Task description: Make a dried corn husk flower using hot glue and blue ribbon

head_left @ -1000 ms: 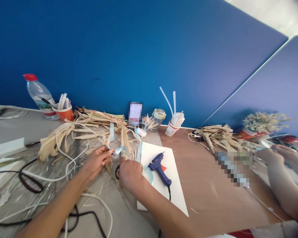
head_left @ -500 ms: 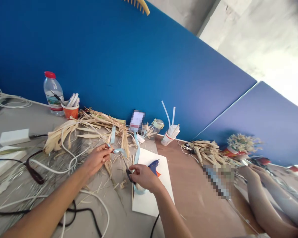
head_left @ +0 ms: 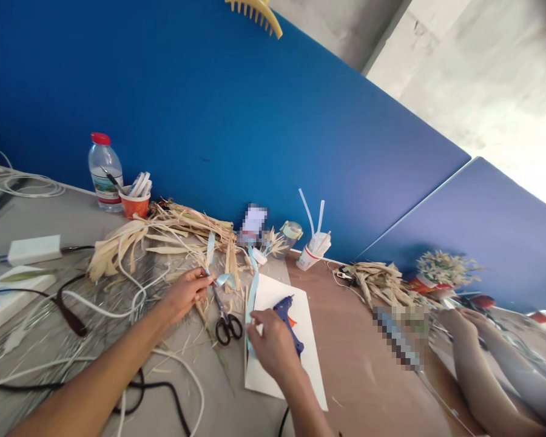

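My left hand pinches a short piece of light-blue ribbon between thumb and fingertips, above the grey table. Close to it, black-handled scissors lie on the table, their blades pointing up toward the ribbon. Over the white sheet is my right hand, its fingers bent and thumb apart from the index finger. A long light-blue ribbon strip runs down beside its fingertips; whether they touch it is unclear. A blue glue gun lies on the sheet, partly behind this hand.
Dried husks lie along the blue partition. A bottle, an orange cup and a white cup stand at the back. White and black cables cross the left side. Another person's arms rest at the right.
My right hand has let go of the scissors, which now lie on the table, and has moved right and down beside the long ribbon. My left hand still holds its ribbon piece.
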Available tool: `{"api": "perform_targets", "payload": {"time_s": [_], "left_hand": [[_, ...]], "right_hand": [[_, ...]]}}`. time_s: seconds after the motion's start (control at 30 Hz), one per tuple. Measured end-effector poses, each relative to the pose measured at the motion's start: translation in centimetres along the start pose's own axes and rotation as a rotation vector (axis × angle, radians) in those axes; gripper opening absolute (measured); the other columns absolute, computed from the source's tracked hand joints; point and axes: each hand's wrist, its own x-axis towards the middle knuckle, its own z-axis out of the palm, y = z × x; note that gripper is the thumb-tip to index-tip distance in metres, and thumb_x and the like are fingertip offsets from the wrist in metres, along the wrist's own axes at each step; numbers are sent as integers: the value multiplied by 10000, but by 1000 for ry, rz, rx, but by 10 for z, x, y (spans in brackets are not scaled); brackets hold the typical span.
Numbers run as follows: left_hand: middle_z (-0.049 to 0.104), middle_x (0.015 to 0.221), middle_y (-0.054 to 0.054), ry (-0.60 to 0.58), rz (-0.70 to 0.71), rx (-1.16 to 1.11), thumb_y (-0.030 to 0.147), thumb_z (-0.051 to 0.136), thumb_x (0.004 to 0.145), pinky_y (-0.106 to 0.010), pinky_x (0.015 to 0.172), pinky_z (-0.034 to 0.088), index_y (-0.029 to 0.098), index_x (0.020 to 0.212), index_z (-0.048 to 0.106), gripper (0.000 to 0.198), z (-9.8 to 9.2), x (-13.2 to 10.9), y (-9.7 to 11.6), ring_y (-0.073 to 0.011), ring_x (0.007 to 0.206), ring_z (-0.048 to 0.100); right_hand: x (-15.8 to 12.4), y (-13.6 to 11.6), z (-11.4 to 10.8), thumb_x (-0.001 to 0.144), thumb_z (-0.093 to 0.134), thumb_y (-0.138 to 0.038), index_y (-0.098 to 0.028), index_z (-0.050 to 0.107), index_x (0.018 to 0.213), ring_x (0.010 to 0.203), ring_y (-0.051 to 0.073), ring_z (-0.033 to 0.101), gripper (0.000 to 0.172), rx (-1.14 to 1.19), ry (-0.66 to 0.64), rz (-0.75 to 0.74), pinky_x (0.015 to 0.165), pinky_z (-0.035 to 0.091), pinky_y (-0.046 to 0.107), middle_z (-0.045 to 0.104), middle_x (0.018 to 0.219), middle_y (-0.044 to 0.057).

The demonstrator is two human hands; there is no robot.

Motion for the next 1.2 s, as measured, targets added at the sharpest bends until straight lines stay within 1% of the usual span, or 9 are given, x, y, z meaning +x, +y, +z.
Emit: {"api": "perform_targets", "payload": {"time_s": [0.13,0.23,0.47,0.63,0.73,0.8,0.93,1.1,1.2], "left_hand": [[610,707,-7,-3,-10,15,282,737,676,-176,409,193,120,764,621,218,0,0,-1,14,380,287],[609,706,-9,-6,-10,33,279,735,669,-188,406,204,122,749,621,209,0,0,-2,6,379,283],[601,685,3,5,-6,44,275,733,646,-194,400,203,130,721,626,196,1,1,-3,1,369,284],[617,707,-7,10,-16,43,284,736,639,-201,405,211,133,740,618,216,2,-1,-1,-5,371,283],[612,695,-4,6,-20,44,306,740,639,-199,405,202,136,740,618,232,2,-1,0,-12,375,283],[603,684,1,6,-20,53,320,742,641,-197,402,194,138,730,619,237,2,-1,0,-12,377,281],[537,611,39,14,-10,54,326,738,653,-191,407,215,140,736,628,232,2,-1,-2,-9,373,283],[542,623,35,20,3,56,315,742,641,-188,397,217,132,723,622,234,4,-2,-2,-4,371,279],[543,625,35,23,3,51,312,745,636,-185,393,211,131,719,624,233,5,-2,-2,-2,371,284]], "right_hand": [[0,44,-18,850,502,-237,-134,619,1144,1007,245,598,333,-159,131,170,862,442,303,627,1094,131],[4,60,-22,835,527,-293,-136,536,1262,1093,266,566,454,-271,75,285,880,428,312,584,1199,152],[13,59,-17,797,530,-273,-94,425,1355,1087,313,569,595,-396,-62,322,851,421,363,586,1197,185],[15,61,-16,796,528,-211,-87,388,1357,1057,291,598,592,-356,-81,353,815,435,341,590,1196,182],[12,60,-16,799,523,-194,-83,305,1390,1041,272,611,640,-335,-31,376,793,444,323,572,1213,194],[9,58,-17,797,527,-198,-95,368,1343,997,264,628,578,-352,1,395,762,452,315,549,1216,195],[4,57,-19,775,558,-240,-110,576,1063,912,272,644,316,-368,-39,409,718,462,322,545,1124,172],[5,65,-16,766,553,-211,-125,613,1011,840,243,646,267,-314,-26,402,744,470,321,542,1067,159],[5,74,-17,771,541,-189,-127,631,1003,839,223,634,257,-227,91,372,786,475,316,510,1141,179]]}}
